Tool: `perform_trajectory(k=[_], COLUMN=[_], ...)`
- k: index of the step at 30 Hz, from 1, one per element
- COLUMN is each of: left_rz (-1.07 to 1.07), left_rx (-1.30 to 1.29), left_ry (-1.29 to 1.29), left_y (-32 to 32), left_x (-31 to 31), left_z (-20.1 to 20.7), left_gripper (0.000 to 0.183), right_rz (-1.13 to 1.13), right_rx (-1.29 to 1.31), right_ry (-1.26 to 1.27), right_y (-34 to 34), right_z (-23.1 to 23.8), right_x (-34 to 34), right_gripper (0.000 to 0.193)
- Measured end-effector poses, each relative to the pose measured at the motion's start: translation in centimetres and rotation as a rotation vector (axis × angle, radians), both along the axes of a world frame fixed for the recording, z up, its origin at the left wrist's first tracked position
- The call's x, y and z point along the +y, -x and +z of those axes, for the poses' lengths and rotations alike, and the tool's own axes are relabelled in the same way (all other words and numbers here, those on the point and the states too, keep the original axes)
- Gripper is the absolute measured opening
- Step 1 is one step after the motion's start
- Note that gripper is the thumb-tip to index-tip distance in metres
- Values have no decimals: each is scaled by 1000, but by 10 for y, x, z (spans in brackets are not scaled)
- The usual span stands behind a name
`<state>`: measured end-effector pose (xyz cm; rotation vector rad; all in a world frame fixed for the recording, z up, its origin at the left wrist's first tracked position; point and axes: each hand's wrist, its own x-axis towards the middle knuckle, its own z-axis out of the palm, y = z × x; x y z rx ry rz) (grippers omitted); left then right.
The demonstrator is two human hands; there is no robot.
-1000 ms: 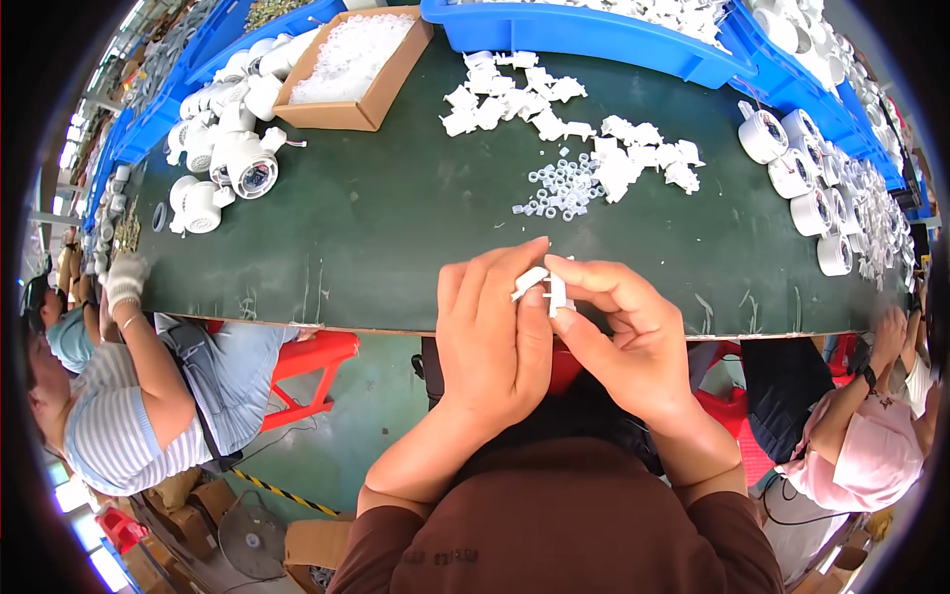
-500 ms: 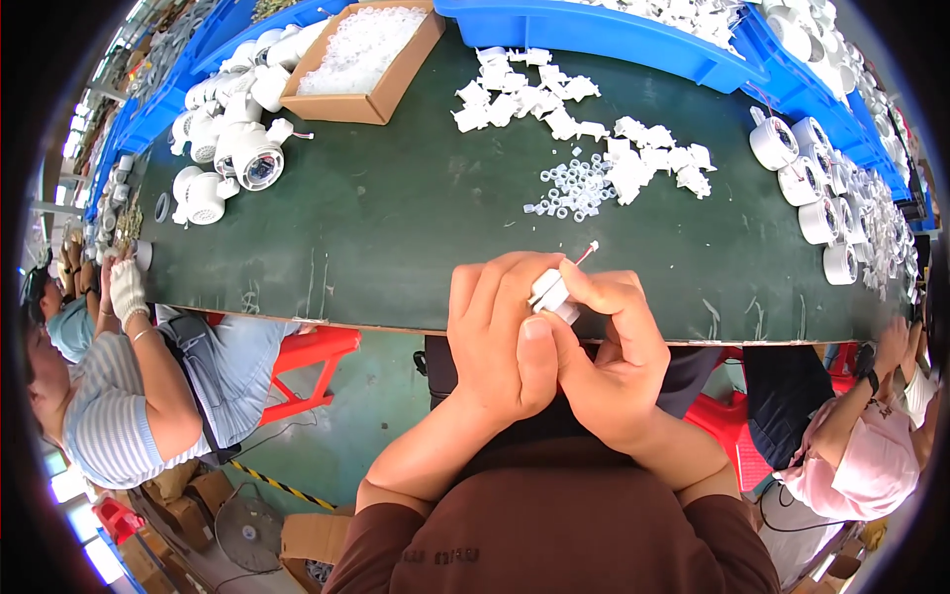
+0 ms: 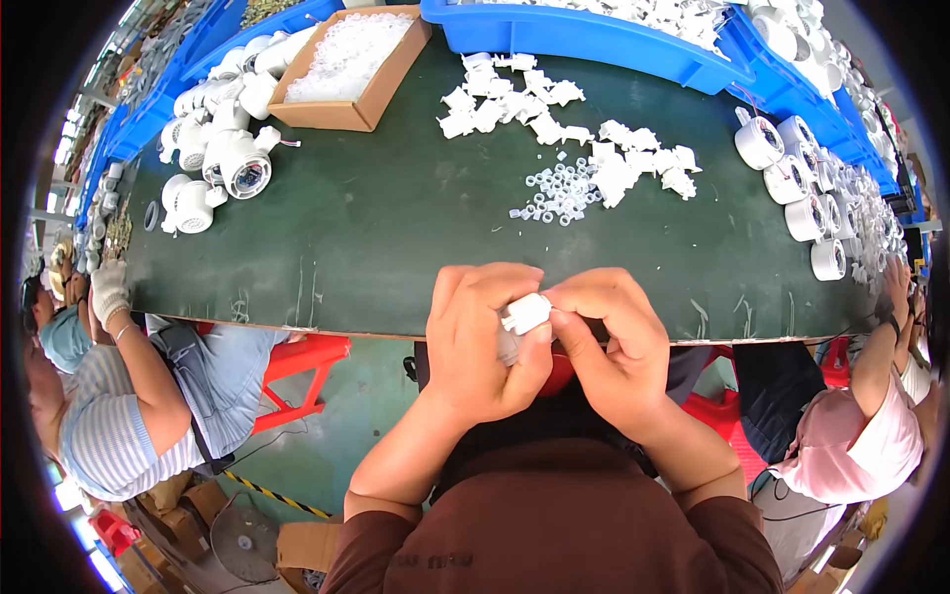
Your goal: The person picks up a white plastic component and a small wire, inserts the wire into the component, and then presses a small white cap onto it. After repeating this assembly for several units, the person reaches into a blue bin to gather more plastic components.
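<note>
A small white plastic part is gripped between the thumb and fingers of my left hand, just off the table's near edge. Beneath it, a paler, partly hidden piece shows inside the same palm. My right hand is closed in a pinch at the right end of the white part, thumb and forefinger meeting there; whatever lies between those fingertips is too small to tell. Beyond my hands lie small clear plastic rings in a loose heap, with white plastic brackets scattered behind and beside them.
On the dark green table stand a cardboard box of translucent pieces, white round housings at left and white cylindrical parts at right. Blue bins line the back. Co-workers sit on both sides; a gloved hand rests at left.
The white part has turned in my fingers and shifted left and slightly lower. My right hand has moved to its right end. A thin wire that stuck up there is no longer visible.
</note>
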<state>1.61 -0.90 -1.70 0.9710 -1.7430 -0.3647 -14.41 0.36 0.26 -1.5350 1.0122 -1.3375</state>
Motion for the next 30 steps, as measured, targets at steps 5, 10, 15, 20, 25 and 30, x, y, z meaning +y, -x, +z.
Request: perform_trajectory(k=[5,10,15,20,25,30], left_rz=[-142,-353,-239,-121,-105,-53], left_rx=[-30,-129,-104,-146,-177,-252], left_ry=[-49,-31,-106,-117,-136,-193], left_y=[-15,-32,-26,-17,-11,-5], left_x=[-9,-17,-14,-10,-9,-7], left_z=[11,15,17,21,27,36], left_gripper=[30,26,27,27,27,26], right_rz=[83,422,342,-158,-195,-103], right_rx=[188,-180,-22,613,701,323], right_ry=[-13,-709,-747,79,222,-51], right_y=[13,30,32,34,32,36], right_z=[17,32,36,3,-6,0], right_x=[-8,-17,-39,-66,-69,-58], right_gripper=[12,8,17,10,12,9])
